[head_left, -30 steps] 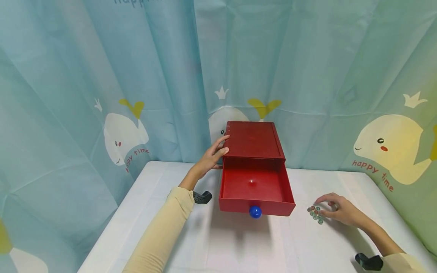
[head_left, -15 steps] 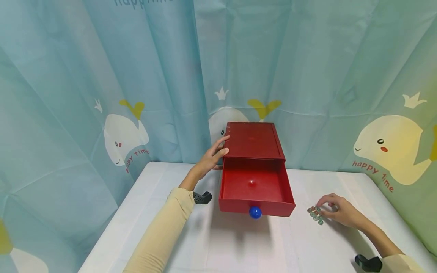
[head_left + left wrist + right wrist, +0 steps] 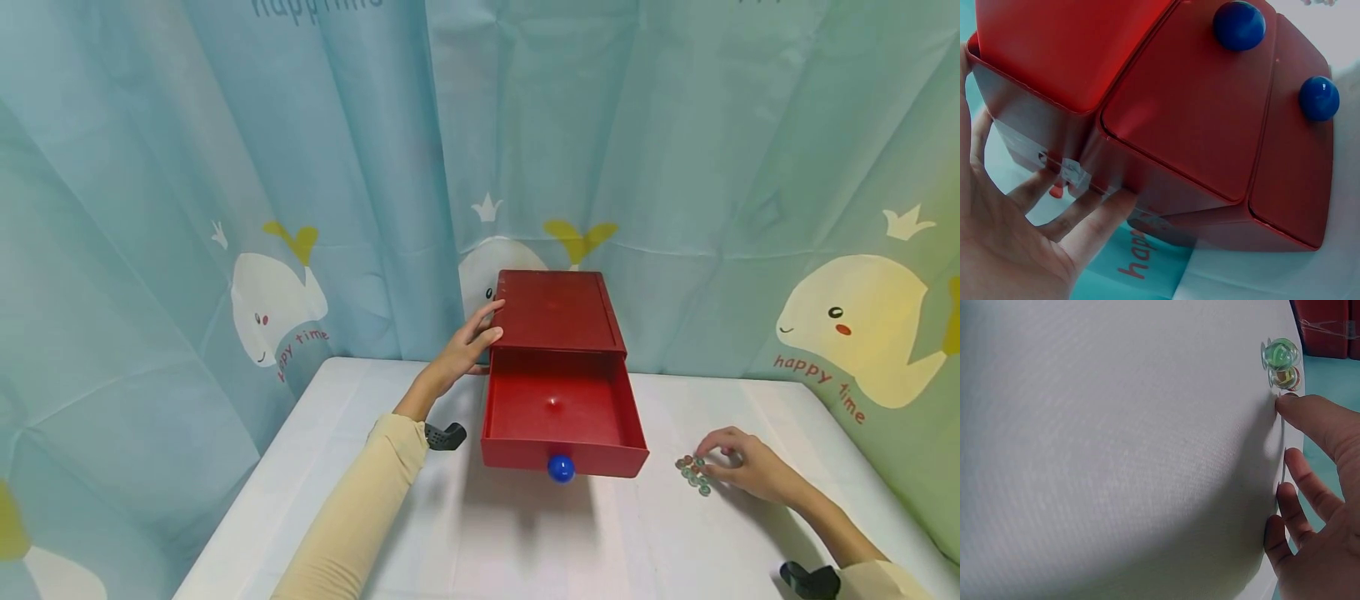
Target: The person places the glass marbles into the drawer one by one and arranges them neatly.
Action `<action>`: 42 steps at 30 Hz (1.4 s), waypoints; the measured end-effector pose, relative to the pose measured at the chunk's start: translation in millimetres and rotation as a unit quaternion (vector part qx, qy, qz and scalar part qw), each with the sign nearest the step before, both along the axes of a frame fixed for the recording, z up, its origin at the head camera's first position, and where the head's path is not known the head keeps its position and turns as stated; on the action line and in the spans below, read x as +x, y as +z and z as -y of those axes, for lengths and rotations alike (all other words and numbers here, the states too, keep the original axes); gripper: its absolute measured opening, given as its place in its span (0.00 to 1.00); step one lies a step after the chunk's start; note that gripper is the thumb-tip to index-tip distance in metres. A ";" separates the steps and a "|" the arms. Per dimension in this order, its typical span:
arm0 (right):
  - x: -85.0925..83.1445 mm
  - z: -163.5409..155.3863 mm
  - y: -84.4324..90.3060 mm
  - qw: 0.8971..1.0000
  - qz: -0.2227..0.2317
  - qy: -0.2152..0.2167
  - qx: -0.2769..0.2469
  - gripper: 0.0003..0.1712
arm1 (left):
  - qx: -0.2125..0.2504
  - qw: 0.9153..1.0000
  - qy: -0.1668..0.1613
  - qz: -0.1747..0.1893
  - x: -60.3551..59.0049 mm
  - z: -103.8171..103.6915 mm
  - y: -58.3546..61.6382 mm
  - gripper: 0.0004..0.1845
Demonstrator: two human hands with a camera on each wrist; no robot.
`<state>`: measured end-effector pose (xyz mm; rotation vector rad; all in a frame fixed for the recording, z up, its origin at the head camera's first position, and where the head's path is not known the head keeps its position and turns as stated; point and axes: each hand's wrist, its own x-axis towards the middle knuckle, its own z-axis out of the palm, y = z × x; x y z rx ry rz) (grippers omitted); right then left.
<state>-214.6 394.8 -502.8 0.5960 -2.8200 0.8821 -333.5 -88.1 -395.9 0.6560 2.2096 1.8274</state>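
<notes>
On the table [image 3: 675,546], a red cabinet [image 3: 558,312] is standing with its drawer [image 3: 521,453] jutting out; downward pressure there could be tipping it. The left hand [image 3: 459,352] is resting spread against its side. Rightward, the right hand [image 3: 756,468] is curving at glass marbles [image 3: 692,473], pinching unclear; a nudge could be scattering them.

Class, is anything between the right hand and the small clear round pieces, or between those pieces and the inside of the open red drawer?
Nothing visible separates the right hand from the small clear round pieces; it is right at them. Toward the open red drawer, only its upright right wall stands in the way.
</notes>
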 end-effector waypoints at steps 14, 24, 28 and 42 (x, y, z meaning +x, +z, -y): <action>0.4 0.7 1.2 1.000 -0.008 0.007 0.003 0.15 | -0.002 1.000 0.000 -0.004 1.1 0.4 0.8 0.33; -2.2 1.5 13.3 0.999 0.037 0.005 0.019 0.12 | 0.000 1.000 -0.001 0.001 0.5 0.7 0.2 0.33; -5.6 -0.6 14.7 0.999 0.017 0.036 0.019 0.12 | 0.003 1.000 -0.003 0.004 1.2 0.8 0.3 0.33; -12.3 1.0 55.5 0.998 0.018 0.057 0.017 0.09 | 0.003 1.000 -0.005 0.001 2.2 0.2 0.7 0.33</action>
